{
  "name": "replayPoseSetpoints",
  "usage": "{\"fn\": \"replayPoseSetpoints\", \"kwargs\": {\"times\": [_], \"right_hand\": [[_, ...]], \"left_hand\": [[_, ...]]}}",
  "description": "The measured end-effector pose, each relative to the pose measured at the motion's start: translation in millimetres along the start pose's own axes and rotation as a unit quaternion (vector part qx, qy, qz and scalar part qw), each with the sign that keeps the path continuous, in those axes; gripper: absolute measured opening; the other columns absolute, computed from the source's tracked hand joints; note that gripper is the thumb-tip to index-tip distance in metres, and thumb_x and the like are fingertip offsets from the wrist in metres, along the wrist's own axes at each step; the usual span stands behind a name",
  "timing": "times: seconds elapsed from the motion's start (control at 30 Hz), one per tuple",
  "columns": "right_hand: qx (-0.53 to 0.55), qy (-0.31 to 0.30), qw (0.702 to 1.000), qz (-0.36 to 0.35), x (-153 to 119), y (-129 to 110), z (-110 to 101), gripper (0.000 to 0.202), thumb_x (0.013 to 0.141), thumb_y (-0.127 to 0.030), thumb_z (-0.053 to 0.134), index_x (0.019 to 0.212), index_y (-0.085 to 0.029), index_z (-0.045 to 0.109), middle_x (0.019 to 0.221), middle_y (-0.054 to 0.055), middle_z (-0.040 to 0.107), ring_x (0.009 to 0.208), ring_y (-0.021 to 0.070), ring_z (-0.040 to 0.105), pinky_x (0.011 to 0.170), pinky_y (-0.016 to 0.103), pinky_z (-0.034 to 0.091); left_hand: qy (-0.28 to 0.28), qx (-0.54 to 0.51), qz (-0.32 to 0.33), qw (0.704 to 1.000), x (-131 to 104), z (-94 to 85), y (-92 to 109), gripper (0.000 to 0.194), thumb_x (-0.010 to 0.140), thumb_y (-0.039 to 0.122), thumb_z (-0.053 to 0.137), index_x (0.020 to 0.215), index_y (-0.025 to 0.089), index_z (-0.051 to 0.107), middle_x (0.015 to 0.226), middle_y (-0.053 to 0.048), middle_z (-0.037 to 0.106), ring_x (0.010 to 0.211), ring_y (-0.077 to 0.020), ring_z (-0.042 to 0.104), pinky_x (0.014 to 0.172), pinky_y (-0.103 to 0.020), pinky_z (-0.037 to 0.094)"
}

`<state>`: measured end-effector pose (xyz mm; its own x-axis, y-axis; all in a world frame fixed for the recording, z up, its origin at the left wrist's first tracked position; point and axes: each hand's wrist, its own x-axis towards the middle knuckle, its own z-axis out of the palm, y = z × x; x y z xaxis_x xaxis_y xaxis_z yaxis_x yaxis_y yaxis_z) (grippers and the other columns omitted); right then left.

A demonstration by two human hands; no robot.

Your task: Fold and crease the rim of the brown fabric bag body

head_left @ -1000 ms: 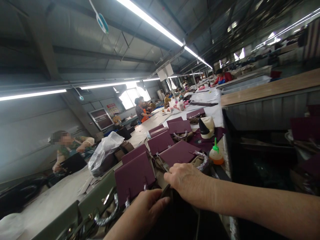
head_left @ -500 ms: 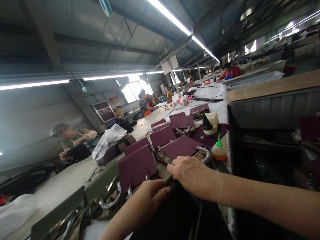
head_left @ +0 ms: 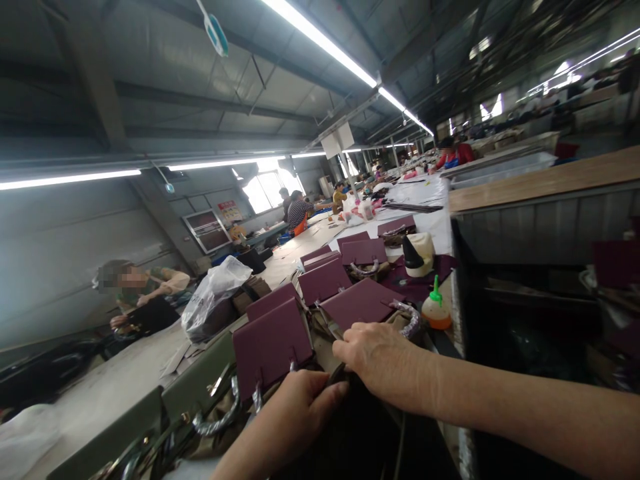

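Observation:
My left hand (head_left: 307,399) is closed, its thumb and fingers pinching the edge of a dark, limp piece (head_left: 350,437) at the lower middle. My right hand (head_left: 374,353) is closed too, its fingers bent over the same edge just to the right. Whether the piece is cloth or leather I cannot tell, as it lies in deep shadow. Beyond my hands stand several purple handbags (head_left: 273,343) with flaps. A plastic-wrapped handle (head_left: 413,319) shows just past my right hand. Green handbags (head_left: 197,373) with wrapped handles and metal fittings lie to the left.
A squeeze bottle (head_left: 437,308) with a green nozzle and orange liquid stands near the table's right edge, by a pale container (head_left: 423,255) with a black cone. A clear plastic bag (head_left: 213,300) lies left. A co-worker (head_left: 145,287) handles a black piece across the table (head_left: 117,373).
The view has shifted slightly. My hands keep their grip on the dark piece's edge, with my left thumb reaching slightly further right. In the background, a person in an orange apron leans further over.

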<state>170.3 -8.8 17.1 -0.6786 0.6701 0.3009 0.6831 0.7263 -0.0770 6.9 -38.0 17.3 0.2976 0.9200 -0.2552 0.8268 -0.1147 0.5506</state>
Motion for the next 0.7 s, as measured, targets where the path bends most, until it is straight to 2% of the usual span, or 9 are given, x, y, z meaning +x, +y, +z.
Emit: {"fn": "replayPoseSetpoints", "kwargs": {"times": [0.07, 0.17, 0.27, 0.4, 0.5, 0.7], "right_hand": [[-0.004, 0.003, 1.000, -0.001, -0.9, 0.8, 0.5, 0.009, 0.076, -0.014, 0.050, 0.079, -0.016, 0.058, 0.076, 0.006, 0.063, 0.072, 0.0221, 0.059, 0.056, 0.028, 0.041], [-0.009, 0.013, 1.000, -0.003, -1.9, 1.3, 1.6, 0.010, 0.076, -0.013, 0.049, 0.078, -0.016, 0.059, 0.074, 0.005, 0.063, 0.072, 0.0217, 0.058, 0.055, 0.028, 0.040], [-0.007, 0.017, 1.000, -0.007, -2.0, 1.5, 2.0, 0.009, 0.076, -0.013, 0.050, 0.078, -0.016, 0.059, 0.074, 0.005, 0.063, 0.071, 0.0216, 0.058, 0.054, 0.028, 0.040], [-0.006, 0.011, 1.000, -0.007, -1.4, 2.0, 2.3, 0.010, 0.076, -0.013, 0.050, 0.080, -0.016, 0.059, 0.075, 0.005, 0.063, 0.071, 0.0219, 0.058, 0.055, 0.028, 0.041], [-0.005, 0.013, 1.000, -0.012, -1.5, 2.0, 3.5, 0.009, 0.077, -0.015, 0.050, 0.080, -0.016, 0.059, 0.074, 0.005, 0.063, 0.071, 0.0220, 0.058, 0.055, 0.028, 0.041], [-0.007, 0.009, 1.000, -0.007, -2.6, 1.1, 2.9, 0.012, 0.078, -0.012, 0.048, 0.080, -0.016, 0.059, 0.075, 0.006, 0.063, 0.071, 0.0217, 0.058, 0.056, 0.028, 0.041]], "left_hand": [[0.000, -0.003, 0.003, 1.000, 0.9, 0.8, 2.8, 0.041, 0.080, 0.047, 0.039, 0.066, 0.012, 0.055, 0.052, 0.005, 0.035, 0.049, -0.0085, 0.029, 0.043, -0.020, 0.022], [0.003, -0.012, 0.027, 1.000, 1.7, 0.6, 8.5, 0.034, 0.080, 0.039, 0.042, 0.074, 0.011, 0.060, 0.058, 0.002, 0.048, 0.053, -0.0102, 0.039, 0.048, -0.020, 0.030], [-0.004, -0.049, 0.045, 0.998, 2.1, 0.5, 13.3, 0.028, 0.080, 0.031, 0.043, 0.086, 0.012, 0.062, 0.073, -0.001, 0.061, 0.068, -0.0159, 0.052, 0.063, -0.023, 0.039], [0.004, -0.111, 0.081, 0.990, 3.2, 2.4, 13.6, 0.028, 0.079, 0.022, 0.045, 0.103, 0.015, 0.059, 0.091, -0.002, 0.065, 0.091, -0.0194, 0.055, 0.078, -0.024, 0.040], [0.011, -0.105, 0.093, 0.990, 4.9, 4.0, 10.7, 0.029, 0.079, 0.021, 0.045, 0.102, 0.014, 0.061, 0.090, -0.002, 0.066, 0.090, -0.0202, 0.056, 0.079, -0.025, 0.040], [0.012, -0.084, 0.070, 0.994, 5.3, 4.5, 9.0, 0.027, 0.080, 0.026, 0.044, 0.091, 0.010, 0.064, 0.080, -0.004, 0.066, 0.081, -0.0214, 0.057, 0.073, -0.027, 0.042]]}}
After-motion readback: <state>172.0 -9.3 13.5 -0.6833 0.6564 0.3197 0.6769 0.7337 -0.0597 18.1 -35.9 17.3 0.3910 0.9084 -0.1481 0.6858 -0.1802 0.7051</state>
